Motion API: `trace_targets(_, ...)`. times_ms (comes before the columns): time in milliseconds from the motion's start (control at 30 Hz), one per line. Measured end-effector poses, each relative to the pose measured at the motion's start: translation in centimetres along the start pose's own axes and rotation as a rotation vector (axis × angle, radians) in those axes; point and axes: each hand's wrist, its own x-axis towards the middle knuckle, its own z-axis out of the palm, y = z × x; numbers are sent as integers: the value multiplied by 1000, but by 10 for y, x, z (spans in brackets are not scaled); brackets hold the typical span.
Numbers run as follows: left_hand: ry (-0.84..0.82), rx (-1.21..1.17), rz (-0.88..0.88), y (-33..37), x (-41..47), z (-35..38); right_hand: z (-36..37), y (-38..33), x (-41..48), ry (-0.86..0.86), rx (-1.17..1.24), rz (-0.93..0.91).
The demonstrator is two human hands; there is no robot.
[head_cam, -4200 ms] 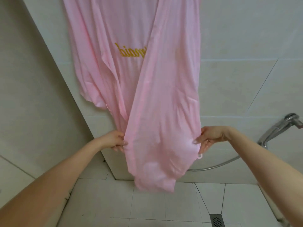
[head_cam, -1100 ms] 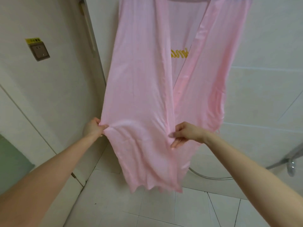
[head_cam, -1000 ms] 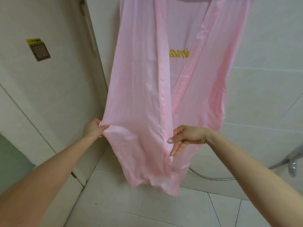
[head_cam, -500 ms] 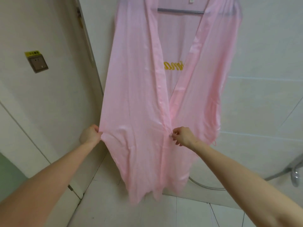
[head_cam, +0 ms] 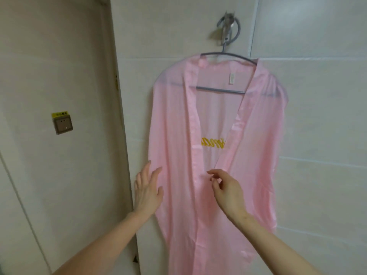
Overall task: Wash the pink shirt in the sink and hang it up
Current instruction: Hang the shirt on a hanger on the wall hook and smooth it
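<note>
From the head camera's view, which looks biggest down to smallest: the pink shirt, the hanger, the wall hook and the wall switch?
1. the pink shirt, by far the largest.
2. the hanger, though its ends are hidden under the shirt.
3. the wall hook and the wall switch look about alike, so I would not rank them.

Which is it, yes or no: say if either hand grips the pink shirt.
No, left hand and right hand are open-fingered, clasping none of the pink shirt.

Home bathroom — pale tiled wall [head_cam: 317, 116], metal wall hook [head_cam: 228, 29], wall switch [head_cam: 62, 125]
</note>
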Motion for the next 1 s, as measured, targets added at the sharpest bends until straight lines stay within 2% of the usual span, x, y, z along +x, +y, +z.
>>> trace_targets(33,-124,-63,51,9,5,3,2,-6,4,27,16,-69)
trace_targets(100,-489,-240,105,23,14,6,9,-15,12,19,38,-200)
trace_targets(133,-521,-317,91,24,20,9,13,-20,16,-12,50,-245)
trace_targets(167,-405,-404,4,21,28,11,16,-23,18,-38,61,-267)
trace_targets(233,14,-539,-309,10,58,3,16,-28,25,-7,96,-297)
trace_targets(267,154,-539,-428,1,78,-5,12,-29,28,71,128,-309)
trace_targets(300,226,-544,-511,-5,98,-14,6,-29,32,188,163,-313)
trace_targets(367,235,-637,-592,-18,136,-24,-13,-21,44,451,206,-262)
trace_targets(433,156,-775,-618,-15,160,-31,-38,-1,61,654,216,-132)
trace_targets(500,25,-822,-551,0,165,-36,-59,26,73,798,169,6)
trace_targets(567,-88,-819,-523,11,162,-39,-76,55,78,855,139,156)
trace_targets(633,-216,-796,-503,10,156,-43,-90,79,78,795,164,306)
trace_targets(700,-355,-757,-471,6,148,-47,-97,93,76,622,269,385)
trace_targets(767,-384,-723,-463,3,143,-48,-98,99,74,414,358,431)
trace_targets(833,-236,-700,-436,4,136,-49,-96,99,74,306,325,454)
trace_targets(933,146,-524,-411,-2,124,-47,-94,90,71,331,191,441)
trace_targets(1000,277,-316,-444,-8,110,-52,-97,84,66,377,-18,449)
